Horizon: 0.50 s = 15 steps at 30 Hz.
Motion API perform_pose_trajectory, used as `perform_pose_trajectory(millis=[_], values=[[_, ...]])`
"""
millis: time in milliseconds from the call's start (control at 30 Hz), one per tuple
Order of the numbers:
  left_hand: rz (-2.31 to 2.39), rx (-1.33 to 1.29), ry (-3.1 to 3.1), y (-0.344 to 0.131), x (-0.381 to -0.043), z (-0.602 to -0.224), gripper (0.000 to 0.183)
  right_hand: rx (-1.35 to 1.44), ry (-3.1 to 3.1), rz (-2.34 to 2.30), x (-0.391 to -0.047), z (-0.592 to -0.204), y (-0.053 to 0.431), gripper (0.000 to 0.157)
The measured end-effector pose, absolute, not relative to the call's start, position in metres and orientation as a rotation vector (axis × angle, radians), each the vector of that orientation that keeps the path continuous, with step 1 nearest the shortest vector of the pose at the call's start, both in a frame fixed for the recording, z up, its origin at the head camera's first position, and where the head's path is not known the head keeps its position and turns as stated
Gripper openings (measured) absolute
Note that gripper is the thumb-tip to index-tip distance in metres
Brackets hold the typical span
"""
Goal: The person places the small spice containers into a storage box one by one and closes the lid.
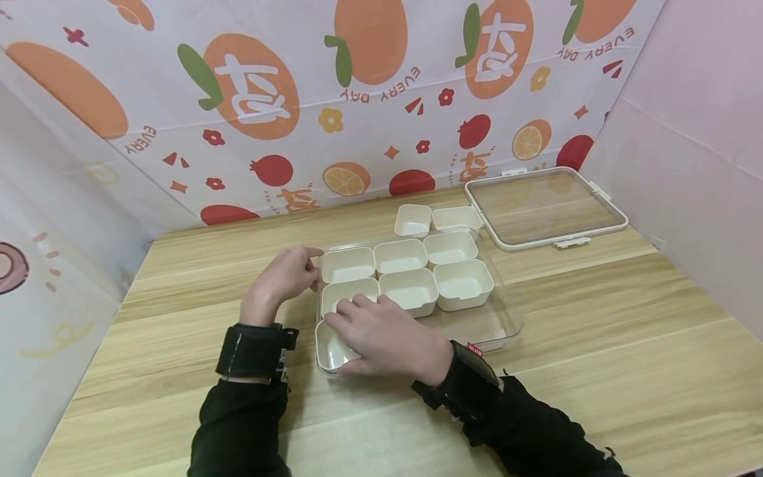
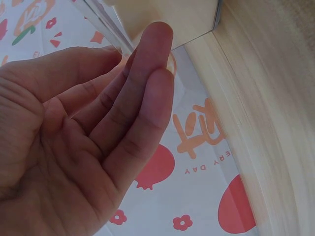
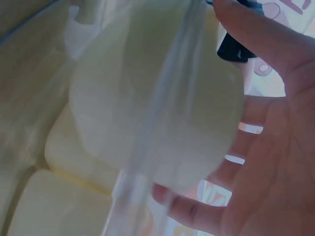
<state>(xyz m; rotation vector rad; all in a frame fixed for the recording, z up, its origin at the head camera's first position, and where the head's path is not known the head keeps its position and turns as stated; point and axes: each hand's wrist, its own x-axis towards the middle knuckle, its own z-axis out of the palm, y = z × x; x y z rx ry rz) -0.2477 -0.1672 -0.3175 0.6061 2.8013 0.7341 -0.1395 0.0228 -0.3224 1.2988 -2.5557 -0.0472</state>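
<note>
A clear plastic storage box stands on the table with several cream-coloured small bins in it. My right hand grips a cream bin at the box's near left corner, fingers over its far side and thumb at its near side. The right wrist view shows the base of this bin through the clear wall. At the far left corner my left hand holds the box's edge with bent fingers. In the left wrist view its fingertips lie against the box wall.
Two more cream bins, a square one and a longer one, stand behind the box. A clear lid with a white frame lies at the back right. Printed cloth hangs along the table's back edge.
</note>
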Motion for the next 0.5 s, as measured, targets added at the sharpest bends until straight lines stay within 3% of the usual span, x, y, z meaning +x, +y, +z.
perform_pose_trajectory(millis=[500], values=[[0.738,0.584,2.803,-0.1672,-0.2467,-0.3171,0.046,1.249,-2.477,-0.080,-0.1347,-0.3308,0.0189,0.062]])
